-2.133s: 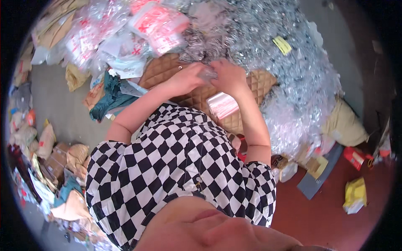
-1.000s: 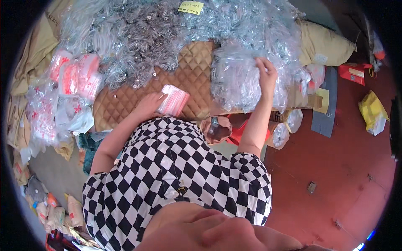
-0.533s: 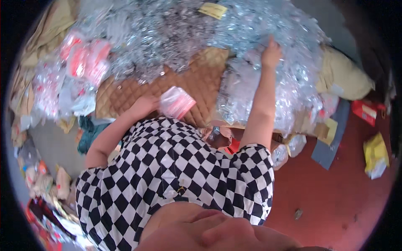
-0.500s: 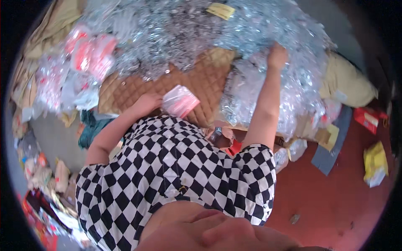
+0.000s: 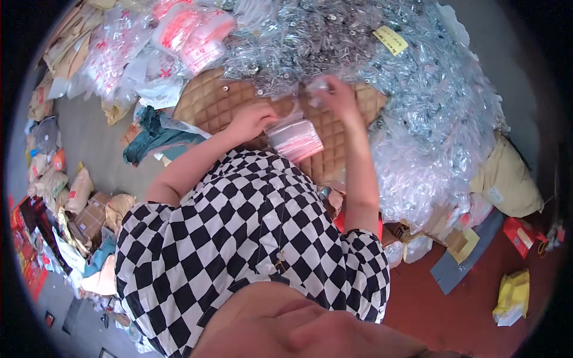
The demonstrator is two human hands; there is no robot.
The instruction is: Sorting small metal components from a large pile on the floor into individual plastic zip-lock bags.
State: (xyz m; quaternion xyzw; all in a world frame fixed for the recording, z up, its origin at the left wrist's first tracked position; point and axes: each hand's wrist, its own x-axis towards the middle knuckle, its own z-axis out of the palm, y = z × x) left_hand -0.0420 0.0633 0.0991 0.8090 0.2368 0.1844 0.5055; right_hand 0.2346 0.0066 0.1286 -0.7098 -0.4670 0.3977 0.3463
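Observation:
My left hand holds a stack of small clear zip bags with pink strips over a tan quilted cushion. My right hand is raised just above the stack, fingers closed on a small clear packet taken from the heap. A large heap of small shiny clear packets spreads across the far side and to the right of both hands.
Bags with red print lie at the far left. A teal cloth, cardboard and loose bags litter the grey floor at left. At right are a beige sack, a yellow bag and a red box on red floor.
My right hand has come back from the heap at the right to just above the bag stack, with a small packet in it. The view has swung back leftward.

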